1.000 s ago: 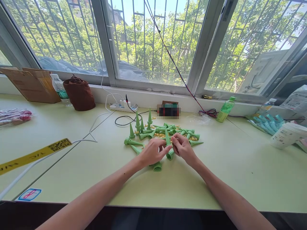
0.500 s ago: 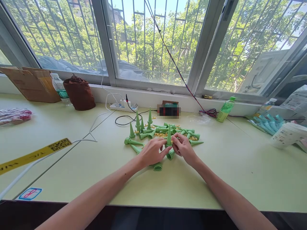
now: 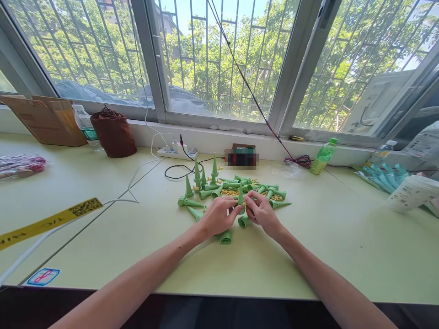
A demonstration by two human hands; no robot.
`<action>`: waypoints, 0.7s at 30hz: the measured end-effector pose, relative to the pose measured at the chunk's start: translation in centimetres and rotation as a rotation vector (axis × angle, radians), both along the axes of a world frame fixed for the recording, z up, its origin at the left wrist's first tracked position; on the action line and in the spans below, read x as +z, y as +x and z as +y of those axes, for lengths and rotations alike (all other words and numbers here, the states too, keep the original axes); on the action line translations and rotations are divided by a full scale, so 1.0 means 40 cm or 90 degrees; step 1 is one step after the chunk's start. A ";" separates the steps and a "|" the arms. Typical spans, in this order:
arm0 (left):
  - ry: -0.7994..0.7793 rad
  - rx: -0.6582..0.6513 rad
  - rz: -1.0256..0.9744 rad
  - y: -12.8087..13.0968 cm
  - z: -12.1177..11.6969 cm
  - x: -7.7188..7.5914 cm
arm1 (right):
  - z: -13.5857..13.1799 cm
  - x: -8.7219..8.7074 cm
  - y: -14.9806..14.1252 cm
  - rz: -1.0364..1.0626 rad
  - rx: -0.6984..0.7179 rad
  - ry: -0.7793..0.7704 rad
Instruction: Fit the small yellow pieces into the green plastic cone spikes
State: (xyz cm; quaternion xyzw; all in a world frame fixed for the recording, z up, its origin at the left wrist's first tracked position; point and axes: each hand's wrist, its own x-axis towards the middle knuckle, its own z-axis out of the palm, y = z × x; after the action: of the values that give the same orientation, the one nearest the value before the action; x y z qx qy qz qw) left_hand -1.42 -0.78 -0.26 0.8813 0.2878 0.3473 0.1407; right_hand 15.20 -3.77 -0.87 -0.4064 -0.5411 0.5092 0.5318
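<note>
I've got both hands together over the counter point(image 3: 343, 260), working on one green spike point(image 3: 240, 194). It's between them, roughly upright, tip up. Left hand point(image 3: 219, 215): thumb and fingers closed on its lower part. Right hand point(image 3: 262, 210): fingertips pinched at its side, on a small yellow piece point(image 3: 244, 204); mostly covered, can't tell how far it's seated.

Just below the gap between hands: loose green cone point(image 3: 243, 222), open end facing me. Another green cone point(image 3: 225, 238) lies nearer me, just below the left hand, also open end out. Pile of green parts point(image 3: 231, 185) right beyond both hands; loose yellow bits point(image 3: 277, 198) mixed in, some just past the right hand. Four standing spikes point(image 3: 214, 170) beyond the left hand, points up, yellow stubs on some.

Farther out: power strip point(image 3: 164, 153) past the left hand, green bottle point(image 3: 320, 160) beyond and right of the right hand, white cup point(image 3: 411, 194) well right of it.
</note>
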 end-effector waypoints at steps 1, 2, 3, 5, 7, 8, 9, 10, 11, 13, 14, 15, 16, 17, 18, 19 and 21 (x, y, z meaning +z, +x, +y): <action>-0.006 -0.003 -0.008 0.000 0.001 0.000 | 0.000 -0.001 -0.001 -0.003 0.001 0.000; -0.011 -0.009 -0.015 0.001 0.002 0.001 | 0.000 -0.001 -0.002 -0.005 0.001 0.001; -0.018 -0.014 -0.022 0.001 0.002 0.002 | 0.000 -0.003 -0.002 -0.007 0.001 0.002; -0.031 -0.020 -0.033 0.000 0.004 0.006 | -0.001 -0.006 -0.002 -0.012 0.002 0.008; -0.047 -0.022 -0.038 0.000 0.004 0.010 | -0.001 -0.009 -0.002 -0.017 0.001 0.017; -0.058 -0.022 -0.038 0.000 0.004 0.012 | -0.001 -0.010 -0.002 -0.019 0.000 0.022; -0.071 -0.021 -0.037 0.000 0.004 0.014 | -0.002 -0.011 -0.002 -0.021 -0.001 0.025; -0.086 -0.021 -0.036 0.000 0.004 0.016 | -0.002 -0.011 -0.002 -0.021 -0.001 0.029; -0.102 -0.020 -0.034 0.000 0.003 0.018 | -0.002 -0.012 -0.002 -0.022 -0.001 0.032; -0.135 -0.020 -0.032 -0.001 0.003 0.022 | -0.002 -0.013 -0.002 -0.027 0.001 0.043; -0.149 -0.021 -0.031 -0.001 0.002 0.023 | -0.002 -0.013 -0.001 -0.031 0.000 0.049; -0.160 -0.023 -0.031 -0.001 0.002 0.024 | -0.001 -0.014 -0.001 -0.036 -0.001 0.056; -0.168 -0.026 -0.031 -0.002 0.002 0.025 | 0.000 -0.016 0.000 -0.042 -0.003 0.061; -0.173 -0.027 -0.031 -0.002 0.002 0.025 | 0.000 -0.017 0.001 -0.048 -0.005 0.065; -0.177 -0.027 -0.030 -0.002 0.003 0.024 | 0.001 -0.019 0.002 -0.054 -0.007 0.068; -0.178 -0.026 -0.029 -0.001 0.003 0.023 | 0.002 -0.021 0.002 -0.057 -0.008 0.071; -0.177 -0.017 -0.027 -0.001 0.005 0.020 | 0.005 -0.025 0.002 -0.060 -0.012 0.076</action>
State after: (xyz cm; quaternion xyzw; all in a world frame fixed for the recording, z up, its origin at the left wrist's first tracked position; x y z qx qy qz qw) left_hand -1.44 -0.59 0.56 0.8496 0.3182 0.3205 0.2725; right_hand 15.30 -3.58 -1.86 -0.4027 -0.5911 0.4509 0.5339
